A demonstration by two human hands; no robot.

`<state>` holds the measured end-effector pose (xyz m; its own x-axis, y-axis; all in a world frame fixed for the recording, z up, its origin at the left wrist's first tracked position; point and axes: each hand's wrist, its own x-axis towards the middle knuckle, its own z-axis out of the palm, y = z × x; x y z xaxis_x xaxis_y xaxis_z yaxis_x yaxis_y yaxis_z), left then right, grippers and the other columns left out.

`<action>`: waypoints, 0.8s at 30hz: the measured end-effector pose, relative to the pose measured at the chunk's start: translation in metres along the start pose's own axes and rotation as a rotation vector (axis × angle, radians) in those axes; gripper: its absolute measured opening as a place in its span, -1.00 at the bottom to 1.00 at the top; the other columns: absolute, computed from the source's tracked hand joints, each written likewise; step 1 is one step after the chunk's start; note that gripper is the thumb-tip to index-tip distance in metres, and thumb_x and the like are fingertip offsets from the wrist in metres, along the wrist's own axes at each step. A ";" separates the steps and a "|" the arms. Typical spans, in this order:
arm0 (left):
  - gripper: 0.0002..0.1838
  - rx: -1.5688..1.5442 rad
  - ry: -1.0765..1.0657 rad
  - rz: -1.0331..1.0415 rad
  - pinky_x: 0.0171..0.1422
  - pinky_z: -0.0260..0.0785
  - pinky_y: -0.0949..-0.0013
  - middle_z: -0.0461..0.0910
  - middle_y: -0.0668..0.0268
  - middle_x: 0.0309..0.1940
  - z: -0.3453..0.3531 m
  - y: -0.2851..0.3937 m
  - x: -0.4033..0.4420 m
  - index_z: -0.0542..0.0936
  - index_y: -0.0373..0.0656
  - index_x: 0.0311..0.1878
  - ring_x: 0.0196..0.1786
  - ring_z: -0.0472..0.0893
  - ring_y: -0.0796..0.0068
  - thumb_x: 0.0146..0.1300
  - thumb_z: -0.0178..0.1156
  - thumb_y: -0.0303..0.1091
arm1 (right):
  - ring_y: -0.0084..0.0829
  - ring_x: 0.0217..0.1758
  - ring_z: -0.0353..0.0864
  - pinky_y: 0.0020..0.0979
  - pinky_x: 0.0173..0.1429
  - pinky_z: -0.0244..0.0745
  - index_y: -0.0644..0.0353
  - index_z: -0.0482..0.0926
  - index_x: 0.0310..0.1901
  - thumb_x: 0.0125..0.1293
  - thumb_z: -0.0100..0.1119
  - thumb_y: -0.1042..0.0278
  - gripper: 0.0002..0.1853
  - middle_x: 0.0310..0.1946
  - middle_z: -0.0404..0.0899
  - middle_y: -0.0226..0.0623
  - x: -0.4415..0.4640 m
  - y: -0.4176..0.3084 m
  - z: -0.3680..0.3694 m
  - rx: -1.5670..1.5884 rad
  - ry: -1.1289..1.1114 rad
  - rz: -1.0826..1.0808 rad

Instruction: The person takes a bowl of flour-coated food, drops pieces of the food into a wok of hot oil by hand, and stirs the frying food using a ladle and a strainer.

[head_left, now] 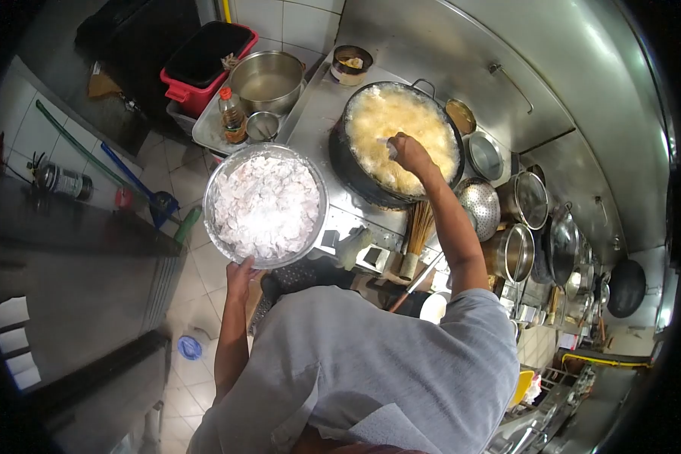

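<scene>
My left hand [240, 278] is closed on the near rim of a wide metal bowl [324, 216]. White flour-coated pieces [265, 200], perhaps meat, heap up inside it. Over a large black pot [346, 170] of foaming yellow oil [390, 113] hangs my right hand [412, 153], fingers pinched together. A small pale floured piece [392, 148] shows at its fingertips, partly hidden by the fingers. The hand is above the foam; I cannot tell how far.
Behind the bowl stand a steel pot [267, 82], a sauce bottle [231, 117] and a red bin [204, 64]. A brush [418, 231], a perforated ladle [477, 207] and several steel pots lie right of the black pot. A small tin [351, 64] sits at the back.
</scene>
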<state>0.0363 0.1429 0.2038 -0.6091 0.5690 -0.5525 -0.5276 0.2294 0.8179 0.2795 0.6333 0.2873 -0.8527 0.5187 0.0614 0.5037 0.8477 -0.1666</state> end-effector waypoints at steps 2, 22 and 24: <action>-0.58 0.002 0.002 0.002 -0.05 0.56 0.26 0.59 0.08 -0.11 -0.002 -0.003 0.003 0.46 -0.43 0.07 -0.14 0.64 0.28 0.24 0.23 -0.34 | -0.04 -0.18 0.61 -0.17 -0.07 0.53 0.24 0.59 -0.18 0.07 0.32 0.30 -0.70 -0.25 0.57 0.04 0.006 0.011 0.000 -0.021 0.015 -0.002; -0.58 -0.020 0.001 -0.004 -0.09 0.57 0.23 0.59 0.12 -0.12 0.000 -0.001 0.001 0.44 -0.41 0.06 -0.16 0.65 0.28 0.23 0.24 -0.32 | -0.05 -0.18 0.64 -0.21 -0.10 0.51 0.28 0.61 -0.12 0.02 0.36 0.36 -0.65 -0.30 0.65 0.01 -0.006 0.112 -0.034 0.016 -0.088 0.251; -0.57 -0.022 -0.001 -0.004 -0.08 0.56 0.24 0.59 0.13 -0.12 0.000 -0.002 0.001 0.44 -0.40 0.06 -0.16 0.64 0.29 0.23 0.24 -0.31 | -0.07 -0.18 0.65 -0.21 -0.09 0.52 0.27 0.63 -0.14 0.01 0.36 0.36 -0.66 -0.30 0.65 0.00 -0.010 0.126 -0.019 0.006 -0.099 0.221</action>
<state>0.0363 0.1429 0.2017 -0.6062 0.5691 -0.5555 -0.5427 0.2146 0.8121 0.3542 0.7374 0.2845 -0.7312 0.6782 -0.0738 0.6792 0.7138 -0.1708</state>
